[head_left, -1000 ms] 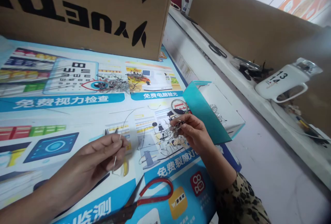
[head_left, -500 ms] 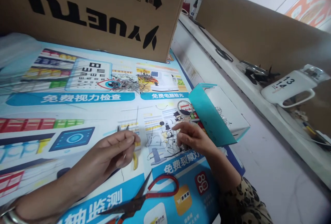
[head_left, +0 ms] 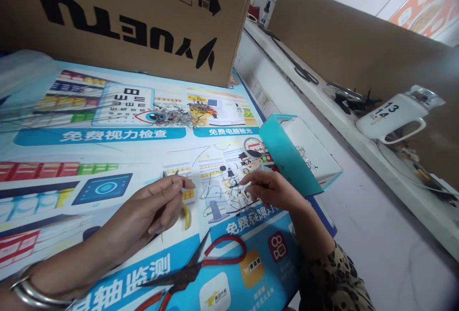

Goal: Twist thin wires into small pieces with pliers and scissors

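Observation:
My left hand point(head_left: 161, 201) is closed, thumb against forefinger, on a thin wire point(head_left: 201, 156) that slants up and right past the fingertips. Partly under this hand lies a tool with a yellow handle point(head_left: 187, 217) and two dark points, probably pliers. My right hand point(head_left: 270, 189) hangs with loosely bent, parted fingers over a scatter of thin dark wire pieces point(head_left: 233, 198); I see nothing in its grasp. Red-handled scissors point(head_left: 182, 276) lie with blades apart near the front edge.
A tangled wire heap point(head_left: 175, 115) lies farther back, before a large cardboard box point(head_left: 143, 57). The teal and white box point(head_left: 290, 158), right, holds more wire bits. On the ledge beyond stands a white mug point(head_left: 390, 115). A printed sheet point(head_left: 143, 155) covers the table.
The wire in my left hand has tipped from nearly upright to slanting right. My left hand has moved slightly left; the right fingers have loosened a little over the wire pieces.

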`<state>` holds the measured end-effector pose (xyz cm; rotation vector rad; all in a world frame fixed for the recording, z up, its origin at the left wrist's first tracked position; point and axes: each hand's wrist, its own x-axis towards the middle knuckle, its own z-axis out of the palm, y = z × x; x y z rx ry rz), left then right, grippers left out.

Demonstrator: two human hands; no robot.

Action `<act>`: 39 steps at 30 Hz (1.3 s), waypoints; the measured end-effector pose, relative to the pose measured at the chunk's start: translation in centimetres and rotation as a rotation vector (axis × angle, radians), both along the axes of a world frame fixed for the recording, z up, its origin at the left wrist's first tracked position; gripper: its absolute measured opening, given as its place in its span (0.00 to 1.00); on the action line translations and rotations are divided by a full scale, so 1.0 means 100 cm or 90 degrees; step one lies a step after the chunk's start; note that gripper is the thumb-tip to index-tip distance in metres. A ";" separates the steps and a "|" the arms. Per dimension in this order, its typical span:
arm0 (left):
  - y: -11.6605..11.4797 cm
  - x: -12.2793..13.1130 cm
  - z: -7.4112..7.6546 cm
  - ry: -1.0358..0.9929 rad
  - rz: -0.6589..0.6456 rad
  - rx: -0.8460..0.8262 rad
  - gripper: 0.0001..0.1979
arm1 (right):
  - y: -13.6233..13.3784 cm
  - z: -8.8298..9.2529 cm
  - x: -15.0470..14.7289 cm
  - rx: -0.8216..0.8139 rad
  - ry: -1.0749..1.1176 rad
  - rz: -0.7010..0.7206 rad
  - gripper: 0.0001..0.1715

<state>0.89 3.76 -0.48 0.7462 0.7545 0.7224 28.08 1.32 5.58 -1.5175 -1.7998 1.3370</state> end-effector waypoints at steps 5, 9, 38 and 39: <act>-0.002 0.001 0.005 0.018 0.007 0.005 0.13 | 0.007 -0.003 0.004 0.027 0.224 -0.022 0.10; -0.003 0.002 0.004 0.028 0.007 -0.002 0.13 | 0.010 -0.013 0.007 0.065 0.339 -0.030 0.08; 0.001 0.003 -0.006 -0.005 -0.007 -0.019 0.12 | 0.009 -0.026 0.005 0.246 -0.318 0.252 0.10; 0.001 0.003 -0.006 -0.009 -0.009 -0.018 0.12 | 0.007 -0.023 0.008 0.237 -0.316 0.254 0.10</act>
